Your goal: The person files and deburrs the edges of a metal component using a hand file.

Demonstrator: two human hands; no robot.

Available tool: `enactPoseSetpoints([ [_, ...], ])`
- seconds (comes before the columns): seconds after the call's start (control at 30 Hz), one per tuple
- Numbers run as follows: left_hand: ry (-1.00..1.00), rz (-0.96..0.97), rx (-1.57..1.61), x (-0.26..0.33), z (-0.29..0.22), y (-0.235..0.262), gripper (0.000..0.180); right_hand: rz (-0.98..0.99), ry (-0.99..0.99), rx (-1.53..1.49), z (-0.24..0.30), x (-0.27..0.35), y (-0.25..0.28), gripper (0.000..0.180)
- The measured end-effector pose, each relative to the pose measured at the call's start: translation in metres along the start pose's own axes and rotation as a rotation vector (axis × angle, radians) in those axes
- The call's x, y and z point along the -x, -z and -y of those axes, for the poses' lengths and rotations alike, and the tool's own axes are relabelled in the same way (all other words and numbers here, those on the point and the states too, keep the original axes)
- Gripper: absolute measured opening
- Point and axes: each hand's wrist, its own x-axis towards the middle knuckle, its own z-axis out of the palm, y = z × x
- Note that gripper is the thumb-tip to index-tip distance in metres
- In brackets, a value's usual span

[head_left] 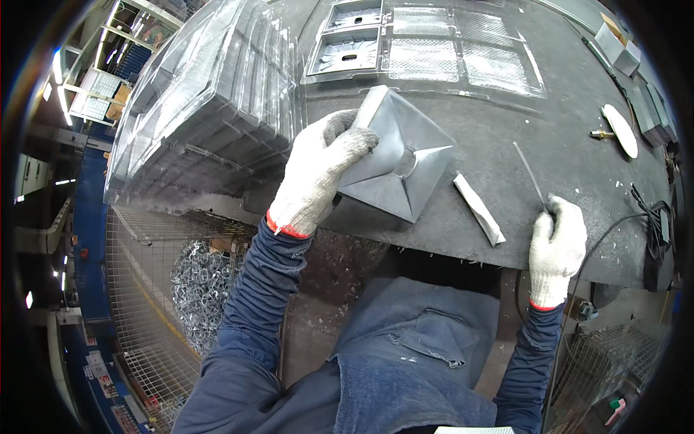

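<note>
Left hand (318, 173) is clamping the grey square metal cover (401, 163) flat on the bench (564, 152) while right hand (555, 242) is closing on a thin rod (530, 173); next probably needs the rod lined up with the cover's centre hole.

We see bright, even overhead light on the dark bench (506, 137), glare on the plastic trays (210, 94) left of it, black fisheye corners, bent edges, soft blur near rim.

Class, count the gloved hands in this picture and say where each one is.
2. The left hand rests on the grey square metal piece on the dark table. The right hand holds a thin rod near the table's front edge.
</note>
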Motion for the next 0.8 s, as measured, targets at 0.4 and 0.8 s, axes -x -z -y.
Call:
enactPoseSetpoints([
  [0.4,0.039,0.197,-0.253,0.008,-0.022,0.028,0.077,-0.098,-0.18,-0.224,-0.014,0.009,-0.006,0.041],
  [0.8,-0.113,-0.044,0.178,0.039,0.061,-0.029,0.08,0.074,0.073,-0.462,0.054,0.028,0.045,0.042],
])
